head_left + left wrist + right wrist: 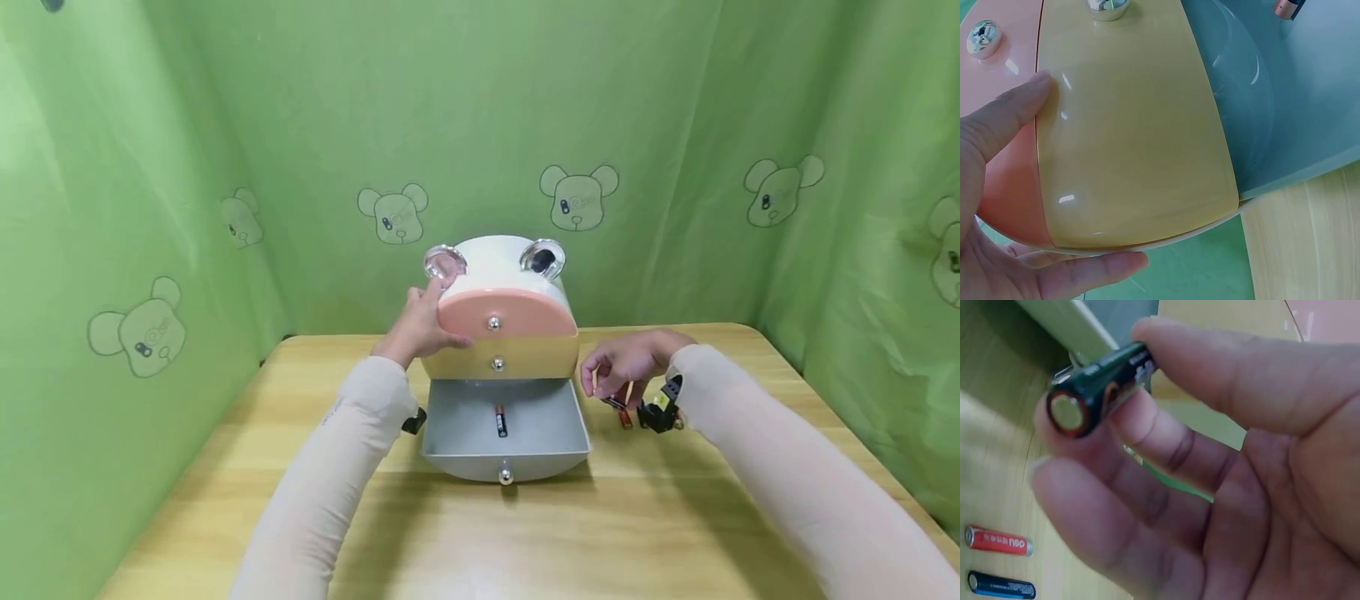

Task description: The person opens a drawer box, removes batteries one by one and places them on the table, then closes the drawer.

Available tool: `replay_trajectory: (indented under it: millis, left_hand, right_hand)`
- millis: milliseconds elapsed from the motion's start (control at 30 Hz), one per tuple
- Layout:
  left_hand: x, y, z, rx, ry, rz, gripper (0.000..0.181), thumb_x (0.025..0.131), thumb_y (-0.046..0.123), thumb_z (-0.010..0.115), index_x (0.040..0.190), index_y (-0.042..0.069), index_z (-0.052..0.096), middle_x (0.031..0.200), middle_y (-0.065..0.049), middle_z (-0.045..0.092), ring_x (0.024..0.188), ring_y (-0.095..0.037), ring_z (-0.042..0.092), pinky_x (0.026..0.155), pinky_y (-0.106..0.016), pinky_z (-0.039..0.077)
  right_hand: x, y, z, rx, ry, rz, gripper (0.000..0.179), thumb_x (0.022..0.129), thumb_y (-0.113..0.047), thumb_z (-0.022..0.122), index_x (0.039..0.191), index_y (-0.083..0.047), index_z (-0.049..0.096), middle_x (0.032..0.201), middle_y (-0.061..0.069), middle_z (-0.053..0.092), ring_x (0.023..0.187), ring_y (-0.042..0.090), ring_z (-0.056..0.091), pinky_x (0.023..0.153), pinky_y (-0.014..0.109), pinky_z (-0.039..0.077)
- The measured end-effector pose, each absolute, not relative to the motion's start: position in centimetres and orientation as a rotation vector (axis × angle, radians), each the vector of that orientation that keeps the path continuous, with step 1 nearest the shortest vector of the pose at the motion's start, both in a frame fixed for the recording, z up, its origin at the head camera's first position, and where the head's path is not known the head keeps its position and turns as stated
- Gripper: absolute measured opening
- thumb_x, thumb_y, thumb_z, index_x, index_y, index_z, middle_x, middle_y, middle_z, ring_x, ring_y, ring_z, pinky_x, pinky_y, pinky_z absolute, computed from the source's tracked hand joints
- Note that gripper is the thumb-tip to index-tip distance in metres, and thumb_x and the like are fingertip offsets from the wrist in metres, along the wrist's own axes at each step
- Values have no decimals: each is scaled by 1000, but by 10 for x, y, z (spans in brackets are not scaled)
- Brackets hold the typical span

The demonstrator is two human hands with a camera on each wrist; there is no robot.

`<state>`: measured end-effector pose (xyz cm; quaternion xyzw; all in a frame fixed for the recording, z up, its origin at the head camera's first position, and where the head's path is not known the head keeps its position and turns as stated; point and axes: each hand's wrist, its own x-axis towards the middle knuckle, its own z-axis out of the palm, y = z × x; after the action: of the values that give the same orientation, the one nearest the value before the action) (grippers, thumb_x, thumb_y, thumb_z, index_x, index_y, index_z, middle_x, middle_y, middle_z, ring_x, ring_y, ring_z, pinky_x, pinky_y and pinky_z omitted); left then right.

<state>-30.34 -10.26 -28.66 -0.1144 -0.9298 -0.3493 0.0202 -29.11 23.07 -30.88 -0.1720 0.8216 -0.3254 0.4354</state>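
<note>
A small cabinet (506,354) with pink, yellow and grey drawers and a white top stands on the table. My left hand (423,325) grips its left side, thumb on the front and the other fingers round the edge. The grey bottom drawer (456,421) is pulled out, and a battery (501,421) with a copper-coloured end lies in it. To the right of this drawer, above the table, my right hand (626,367) pinches a dark battery (1100,390) between thumb and fingers. Below that hand, a red battery (999,541) and a dark blue battery (1001,586) lie side by side.
The wooden table (465,550) carries the cabinet and loose batteries. Shiny round ears (543,259) stick up from the cabinet top. Green curtains (480,108) with bear faces hang behind and at both sides. Silver knobs (506,476) project from the drawer fronts.
</note>
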Motion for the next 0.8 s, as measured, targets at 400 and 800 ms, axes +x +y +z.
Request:
replay_trajectory:
  millis: [400,800]
  left_hand:
    - [-305,-104,-288,-346,-2890,-1103,108,63,22,92,148,20,27,132,-21,35,99,-32,56,82,-44,56]
    - [-305,-103,-287,-353,-2879,-1106,105,62,20,92,147,19,29,131,-20,35,99,-32,55,83,-44,56]
  right_hand:
    - [-300,252,-329,-395,2219,-854,7,96,-4,55,103,-4,54,77,6,52,65,16,52,66,38,58]
    - [-302,272,-342,-387,2358,-907,6,97,-4,52,102,-1,51,70,6,49,62,18,51,61,39,57]
